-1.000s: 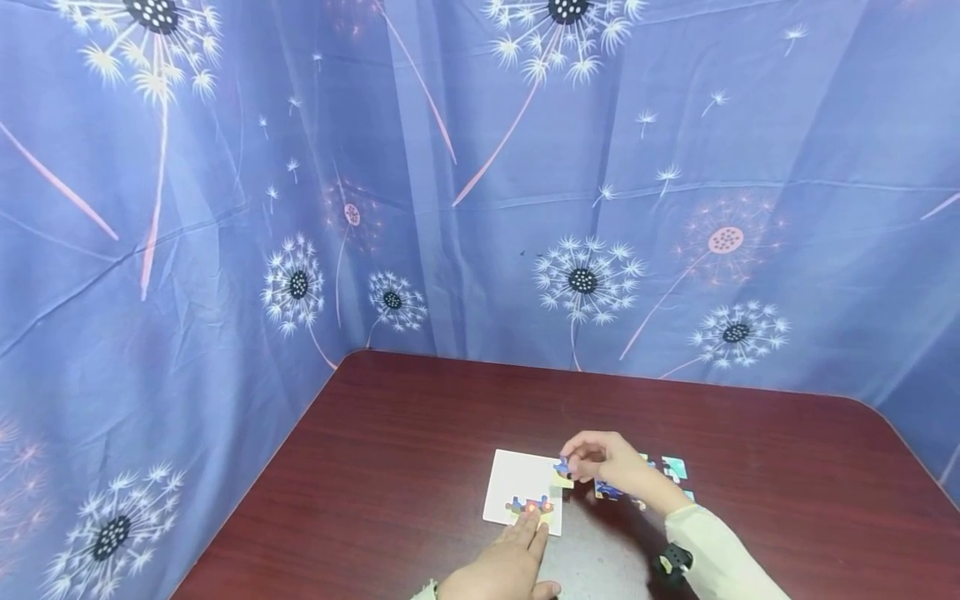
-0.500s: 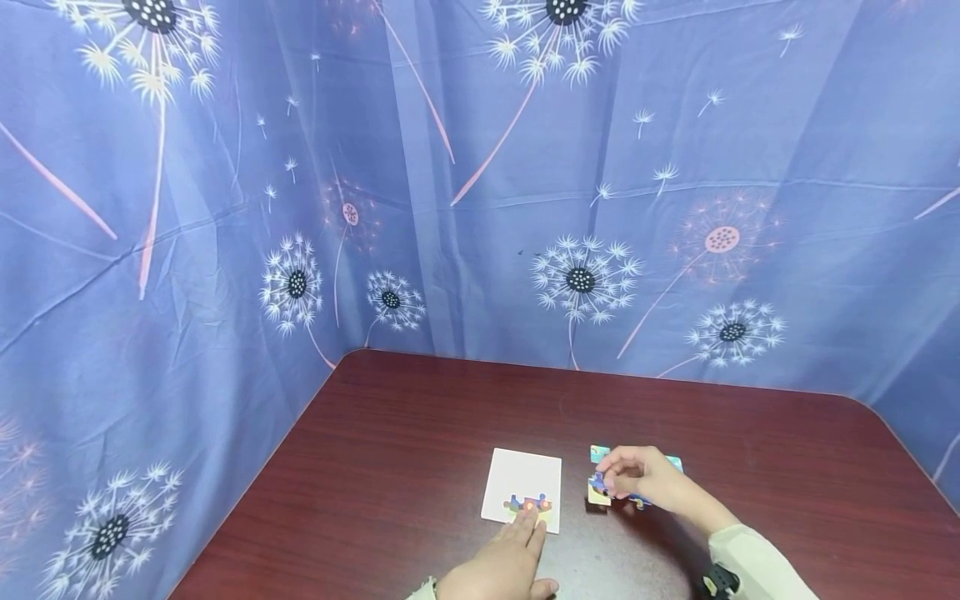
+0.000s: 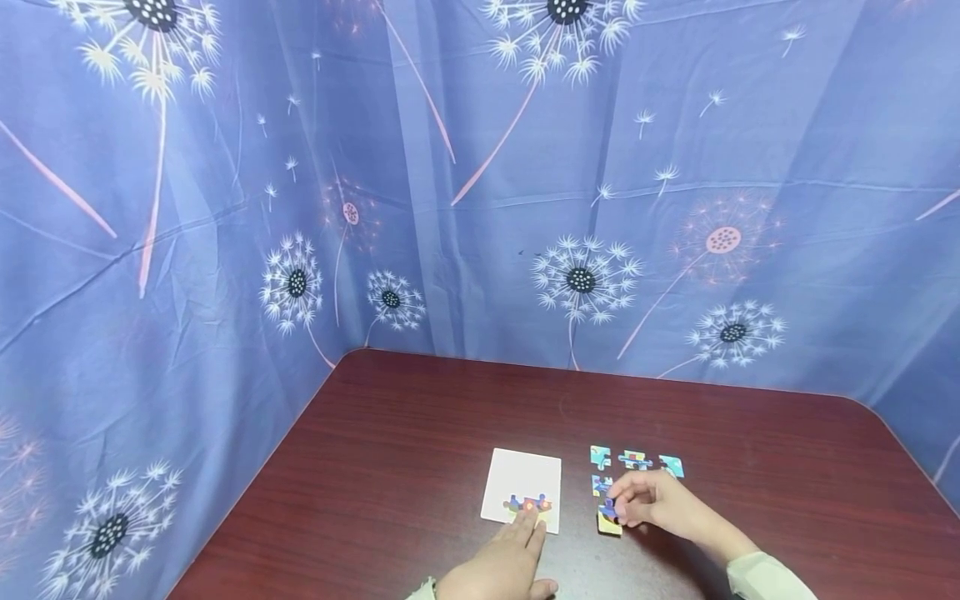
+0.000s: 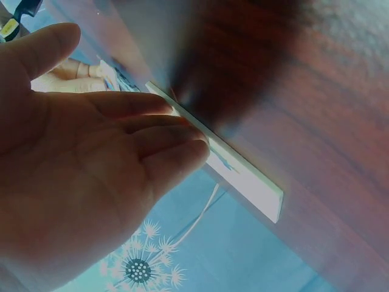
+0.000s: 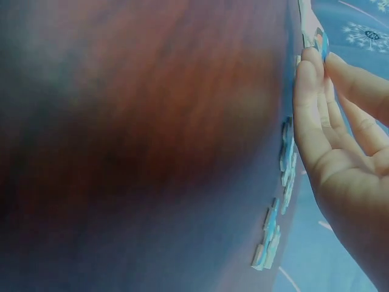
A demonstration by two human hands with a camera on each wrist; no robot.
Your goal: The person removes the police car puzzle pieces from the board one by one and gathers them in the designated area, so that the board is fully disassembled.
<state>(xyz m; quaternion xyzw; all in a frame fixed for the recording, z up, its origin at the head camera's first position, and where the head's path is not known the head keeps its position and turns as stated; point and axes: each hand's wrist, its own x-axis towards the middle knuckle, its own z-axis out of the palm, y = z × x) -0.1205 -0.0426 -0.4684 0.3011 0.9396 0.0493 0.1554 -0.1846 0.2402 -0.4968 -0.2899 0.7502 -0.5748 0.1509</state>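
My left hand (image 3: 502, 560) lies with straight fingers on the lower edge of a white square puzzle board (image 3: 525, 468). Its fingertips touch joined jigsaw pieces (image 3: 529, 504) in red, blue and yellow there. In the left wrist view the fingers (image 4: 173, 161) reach the board's thin edge (image 4: 255, 185). To the right of the board, my right hand (image 3: 667, 507) pinches a blue and yellow jigsaw piece (image 3: 609, 525) between thumb and fingers. The right wrist view shows that piece (image 5: 324, 42) at the fingertips; whether it touches the table is unclear.
Loose jigsaw pieces lie just beyond my right hand: a teal one (image 3: 600, 457), a blue and yellow one (image 3: 635, 460), a light-teal one (image 3: 672, 466) and a blue one (image 3: 601, 485). The brown table (image 3: 420, 433) meets blue dandelion-print curtains (image 3: 480, 275) at the back.
The right hand has carried its jigsaw piece from the board's right side rightward, then nearer to me, uncovering loose pieces. The left hand has stayed on the board.
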